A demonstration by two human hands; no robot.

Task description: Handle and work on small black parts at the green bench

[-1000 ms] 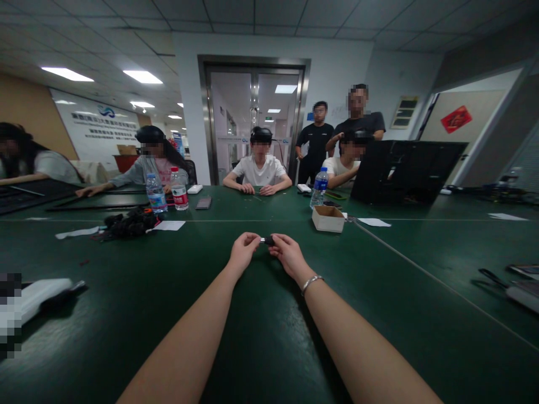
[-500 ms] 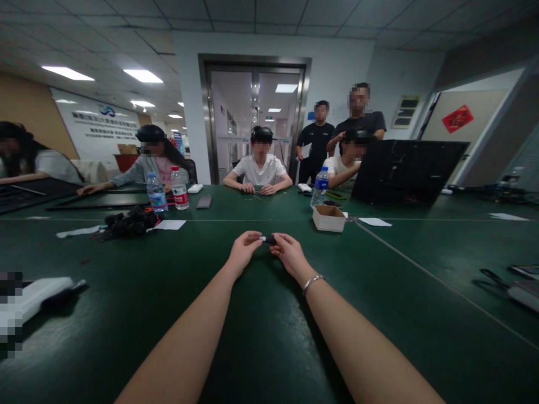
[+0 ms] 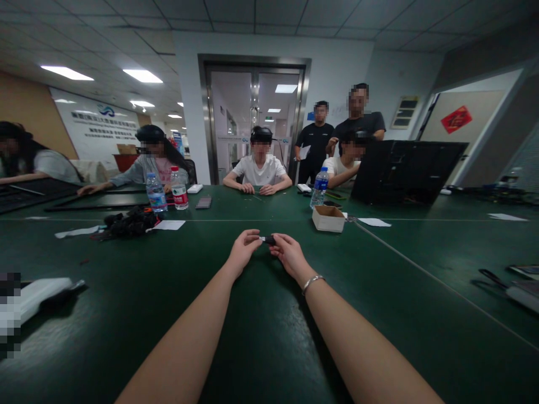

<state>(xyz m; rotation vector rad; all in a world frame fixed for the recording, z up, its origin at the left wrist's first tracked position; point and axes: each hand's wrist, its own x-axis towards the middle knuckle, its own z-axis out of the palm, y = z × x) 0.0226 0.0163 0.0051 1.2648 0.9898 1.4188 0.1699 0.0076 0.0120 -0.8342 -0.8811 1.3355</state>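
My left hand (image 3: 245,249) and my right hand (image 3: 289,253) meet over the green table. Between them lies a small black piece with a silver metal end (image 3: 268,240), held level. The right fingers pinch its black body. At the silver end, the left thumb and fingertips are closed together. The piece is too small for me to tell its exact kind. A metal bangle (image 3: 312,284) circles my right wrist.
An open cardboard box (image 3: 328,219) and a blue-labelled bottle (image 3: 319,188) stand ahead right. Black cables (image 3: 131,222) lie ahead left, near two bottles. A large black panel (image 3: 408,173) stands at the far right. Several people are across the green table (image 3: 379,280).
Both hands hold almost the same place, with only a slight shift of the left fingers at the silver end. The view has barely moved.
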